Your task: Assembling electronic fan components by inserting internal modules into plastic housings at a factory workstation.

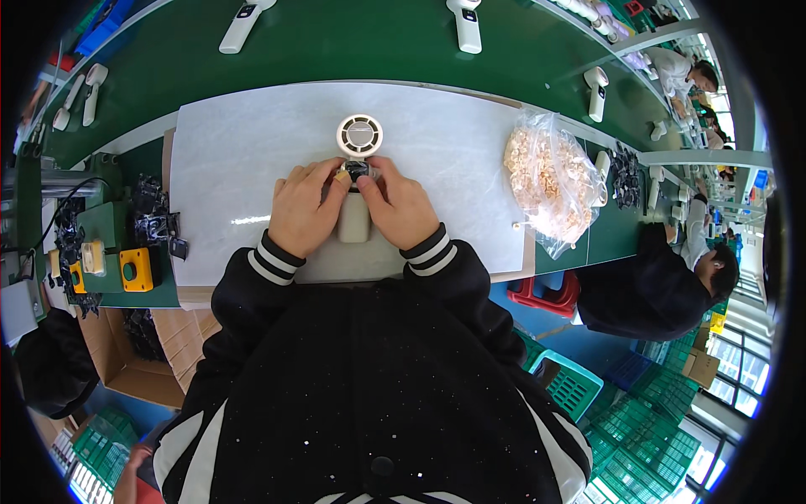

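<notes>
Head view: I have a pale handheld fan [354, 212] lying between the two hands, on a white sheet [243, 151] that covers the near middle of the green table [344, 63]. The left hand [304, 204] closes on the fan from its left side and the right hand [405, 208] from its right, fingertips and thumbs meeting around the dark section at its neck. From where I sit, the round grille [360, 134] points to the far side, just beyond the fingertips, while the lower handle runs toward the near side, showing between the two palms. Well to the right of the right hand I see a clear bag [550, 181] of small pale pieces; well to the left of the left hand stands a yellow button box [136, 270].
</notes>
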{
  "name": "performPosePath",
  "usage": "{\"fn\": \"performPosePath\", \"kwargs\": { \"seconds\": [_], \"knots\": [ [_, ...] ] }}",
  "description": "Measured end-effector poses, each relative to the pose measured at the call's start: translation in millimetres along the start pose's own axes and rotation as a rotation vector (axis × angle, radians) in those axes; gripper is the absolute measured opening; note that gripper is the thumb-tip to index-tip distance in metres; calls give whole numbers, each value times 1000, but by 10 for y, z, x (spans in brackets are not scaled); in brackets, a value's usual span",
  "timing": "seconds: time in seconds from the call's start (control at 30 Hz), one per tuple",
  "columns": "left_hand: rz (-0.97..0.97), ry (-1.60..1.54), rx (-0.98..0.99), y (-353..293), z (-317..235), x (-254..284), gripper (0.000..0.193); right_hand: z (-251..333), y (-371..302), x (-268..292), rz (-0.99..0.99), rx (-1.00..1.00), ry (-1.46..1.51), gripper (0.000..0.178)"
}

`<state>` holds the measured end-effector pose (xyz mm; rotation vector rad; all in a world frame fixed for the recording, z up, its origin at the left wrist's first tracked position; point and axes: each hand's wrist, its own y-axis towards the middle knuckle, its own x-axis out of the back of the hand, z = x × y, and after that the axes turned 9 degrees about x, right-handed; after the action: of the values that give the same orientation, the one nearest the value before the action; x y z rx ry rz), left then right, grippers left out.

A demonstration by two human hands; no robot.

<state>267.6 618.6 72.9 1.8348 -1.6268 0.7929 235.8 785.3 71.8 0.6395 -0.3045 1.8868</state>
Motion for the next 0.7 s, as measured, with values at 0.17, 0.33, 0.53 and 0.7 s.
{"fn": "performPosePath", "kwargs": {
  "seconds": [0.17,0.33,0.53,0.7],
  "knots": [
    [65,-333,35,28,86,-143,29,-14,-37,-55,-6,120,27,31],
    [125,-752,75,-23,-36,-172,37,51,-18,-87,-202,180,352,34],
    [98,-685,-78,23,-82,-43,39,96,-47,0,-170,115,530,33],
    [84,-733,-125,63,-267,43,26,170,-32,80,-180,121,761,24]
  ]
}}
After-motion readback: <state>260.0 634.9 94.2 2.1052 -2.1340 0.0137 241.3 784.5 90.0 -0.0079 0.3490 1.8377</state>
